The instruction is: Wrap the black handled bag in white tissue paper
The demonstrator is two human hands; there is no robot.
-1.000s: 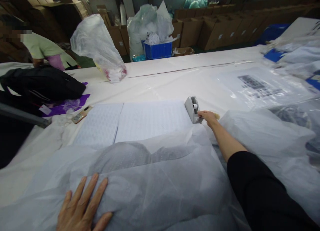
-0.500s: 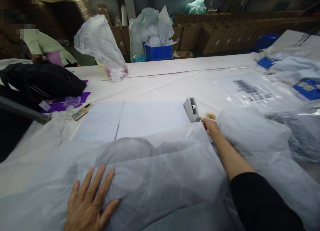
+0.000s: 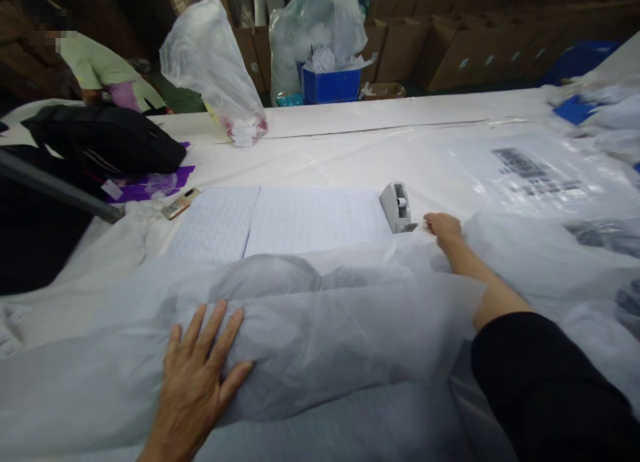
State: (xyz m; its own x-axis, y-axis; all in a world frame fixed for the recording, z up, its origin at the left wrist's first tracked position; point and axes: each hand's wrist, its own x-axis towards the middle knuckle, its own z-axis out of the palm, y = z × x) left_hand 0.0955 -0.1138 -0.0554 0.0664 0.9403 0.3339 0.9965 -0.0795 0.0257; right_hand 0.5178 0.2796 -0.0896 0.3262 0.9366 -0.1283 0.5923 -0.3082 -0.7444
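Note:
My left hand (image 3: 203, 372) lies flat with spread fingers on a sheet of thin white wrapping material (image 3: 320, 342). A greyish, rounded item (image 3: 270, 275) shows faintly through the sheet. My right hand (image 3: 444, 227) is reached out just right of a grey tape dispenser (image 3: 399, 209), its fingers pinched. A small pale bit at the fingertips looks like a piece of tape; most of it is too small to make out. Behind the wrapping lie printed paper sheets (image 3: 315, 215), partly covered by its far edge.
A phone (image 3: 181, 204), a black bag (image 3: 107, 142) and purple plastic (image 3: 167, 183) lie to the left. A clear bag (image 3: 215, 69) stands farther back. Plastic packaging (image 3: 540, 242) lies at right. Beyond the white table are a blue bin (image 3: 331, 85), cartons (image 3: 400, 55) and a person (image 3: 105, 69).
My right hand has moved from the dispenser's front tip a little to the right, away from it. My left hand stays spread on the wrapping. The camera view has tilted down.

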